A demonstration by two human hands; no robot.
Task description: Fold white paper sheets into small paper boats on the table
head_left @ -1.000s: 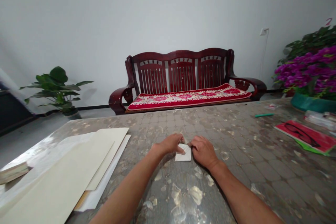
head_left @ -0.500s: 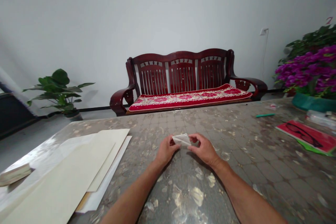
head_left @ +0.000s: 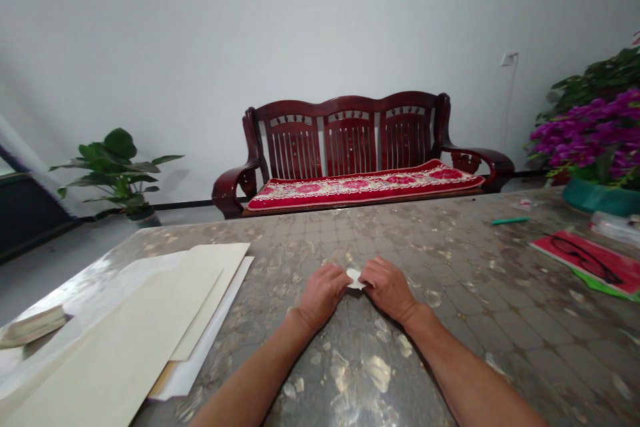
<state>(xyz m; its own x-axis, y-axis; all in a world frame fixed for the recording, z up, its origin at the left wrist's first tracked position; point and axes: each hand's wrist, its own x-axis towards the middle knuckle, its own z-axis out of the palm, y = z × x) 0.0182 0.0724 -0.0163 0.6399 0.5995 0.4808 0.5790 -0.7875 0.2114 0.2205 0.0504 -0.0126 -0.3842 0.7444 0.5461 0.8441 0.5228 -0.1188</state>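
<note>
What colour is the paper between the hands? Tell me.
The paper is white, seen best in the head view.

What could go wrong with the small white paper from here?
The small white paper is pinched between the left hand and the right hand, so it might tear or crumple if they pull unevenly. The fingers also cover much of it, so a crooked edge could go unnoticed.

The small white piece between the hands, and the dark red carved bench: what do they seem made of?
The small white piece: probably paper, matte, since it looks dull and uneven-edged. The dark red carved bench: apparently wood, glossily varnished, judging by its highlights.
</note>
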